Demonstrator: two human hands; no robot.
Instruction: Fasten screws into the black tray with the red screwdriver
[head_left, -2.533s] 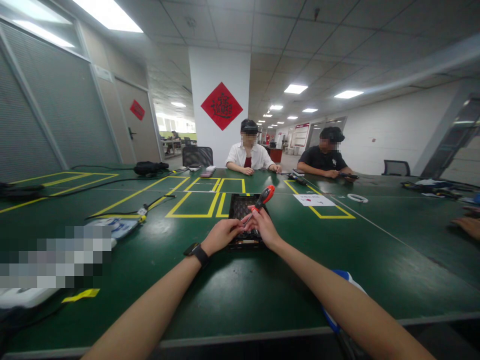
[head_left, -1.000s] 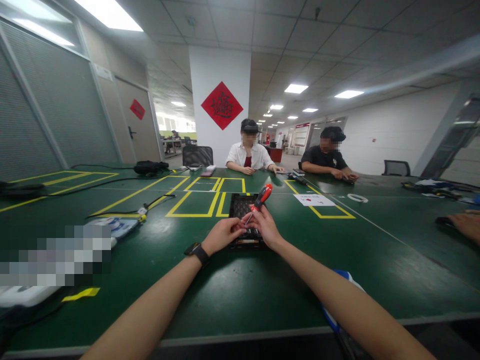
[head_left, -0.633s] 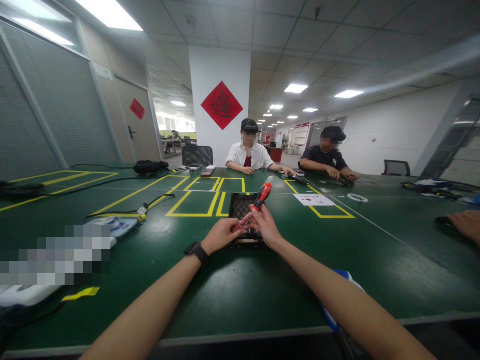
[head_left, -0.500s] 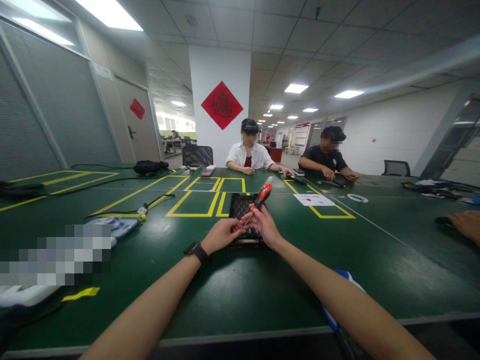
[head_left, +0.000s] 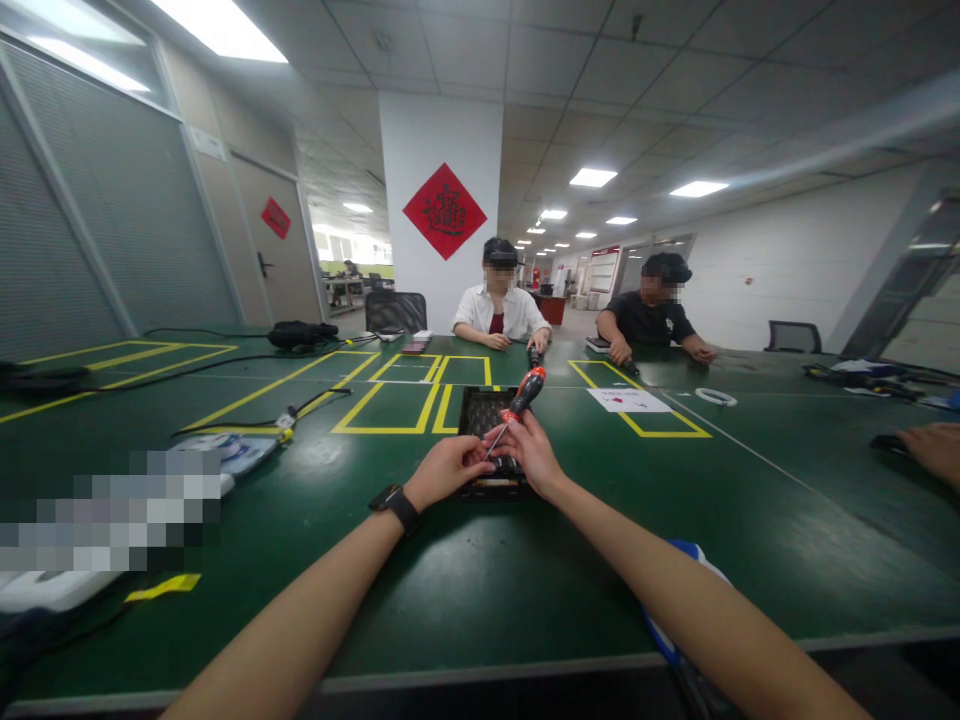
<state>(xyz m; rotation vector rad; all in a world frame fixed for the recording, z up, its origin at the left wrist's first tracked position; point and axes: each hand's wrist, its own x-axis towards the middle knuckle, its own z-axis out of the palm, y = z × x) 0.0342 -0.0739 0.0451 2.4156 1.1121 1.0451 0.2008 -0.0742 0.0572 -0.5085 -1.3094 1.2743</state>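
Observation:
A screwdriver (head_left: 528,390) with a red and black handle leans up and to the right, its thin metal shaft pointing down toward my left fingertips. My right hand (head_left: 534,455) is closed round the front of the handle and the upper shaft. Fingers pinched, my left hand (head_left: 442,470) meets the shaft's tip; whatever is between those fingers is too small to make out. Below both hands sits a black open case (head_left: 472,405) with a patterned inside, partly covered by them. Dark small parts (head_left: 508,466) show in its near portion.
Yellow tape outlines (head_left: 382,430) mark the green table (head_left: 450,590). A paper sheet (head_left: 628,400) and a white ring (head_left: 715,397) lie to the right. A cable (head_left: 315,402) and a blue-white packet (head_left: 244,452) are at left. Two people sit opposite; another person's hand (head_left: 934,450) shows at right.
My hands stay nearly in place, while the screwdriver's shaft has shifted slightly toward my left fingertips. Across the table, the person in white has drawn a dark object closer; the person in black moved a hand left.

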